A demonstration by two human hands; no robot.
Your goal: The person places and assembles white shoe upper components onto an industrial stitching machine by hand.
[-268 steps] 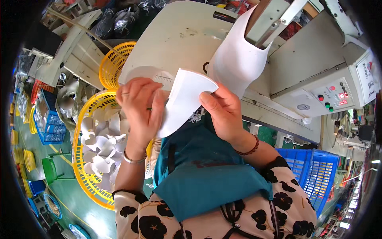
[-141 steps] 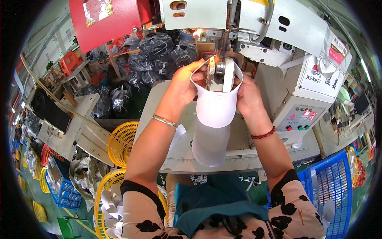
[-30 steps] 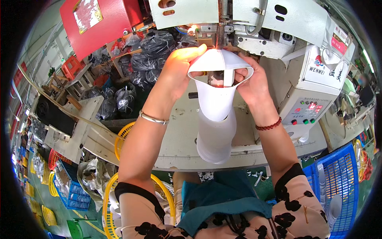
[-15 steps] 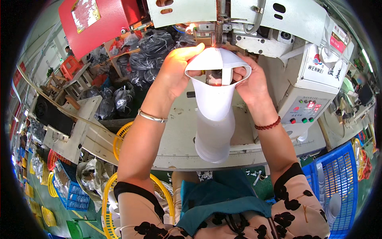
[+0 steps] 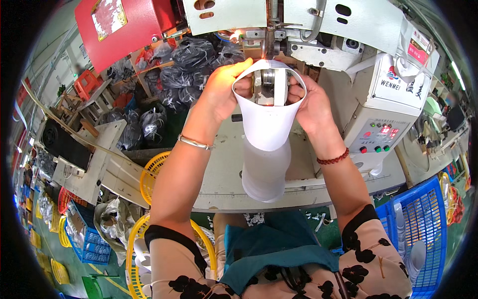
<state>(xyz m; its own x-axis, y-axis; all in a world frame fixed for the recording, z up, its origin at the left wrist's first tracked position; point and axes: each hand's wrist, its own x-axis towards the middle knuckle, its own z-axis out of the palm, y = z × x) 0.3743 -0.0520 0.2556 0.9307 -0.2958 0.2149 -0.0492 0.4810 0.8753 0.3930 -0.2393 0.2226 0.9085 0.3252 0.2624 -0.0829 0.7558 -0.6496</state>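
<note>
A white tube-shaped piece of sheet material (image 5: 267,124) hangs at the machine's working head. Its upper rim stands open as a loop around a round metal machine part (image 5: 268,85), and its far edge lies under the vertical metal rod (image 5: 269,46). On the loop's left side, my left hand (image 5: 222,92) grips the rim, fingers inside and thumb along the top edge. My right hand (image 5: 312,105) pinches the right side, with curled fingertips inside the loop. The tube's lower part (image 5: 266,172), greyer and more see-through, hangs before the machine table.
A grey control box (image 5: 381,132) with lit red digits and buttons stands right of the table (image 5: 214,174). A blue basket (image 5: 423,219) holding white pieces is at lower right; a yellow basket (image 5: 130,259) is at lower left. Black plastic bags (image 5: 184,74) are piled behind.
The tube's rim has opened rounder, and its far edge no longer droops over the round metal part, which shows more. Both hands keep their grip; the view has shifted slightly.
</note>
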